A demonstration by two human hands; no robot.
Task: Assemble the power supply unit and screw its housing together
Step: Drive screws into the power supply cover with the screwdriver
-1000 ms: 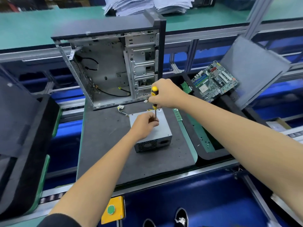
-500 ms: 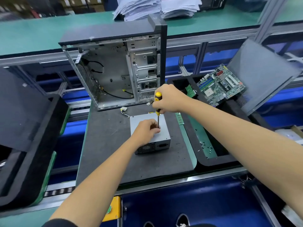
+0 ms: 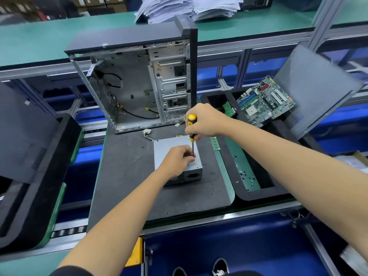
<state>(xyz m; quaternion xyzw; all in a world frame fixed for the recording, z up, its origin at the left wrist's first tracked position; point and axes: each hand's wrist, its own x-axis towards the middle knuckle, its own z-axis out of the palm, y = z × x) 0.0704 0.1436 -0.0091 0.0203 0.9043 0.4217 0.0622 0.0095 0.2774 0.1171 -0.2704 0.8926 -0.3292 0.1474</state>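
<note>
Beyond the hands, an open computer case (image 3: 137,84) stands upright; to their right a motherboard (image 3: 265,101) leans in a black tray (image 3: 258,193); paper stacks (image 3: 187,7) farther back.

Power supply unit (image 3: 169,145): matt grey metal. Screwdriver (image 3: 191,124): glossy yellow-black plastic handle.

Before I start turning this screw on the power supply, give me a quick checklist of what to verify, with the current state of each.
1. Right hand grips screwdriver handle: ok.
2. Shaft stands roughly upright over the power supply top: ok.
3. Left hand fingers steady the shaft near the tip: ok.
4. Tip seated in a screw head: cannot tell, the fingers hide it.
5. Power supply lies flat on the grey mat: ok.
6. Its cables trail clear of the tool: ok.
</note>
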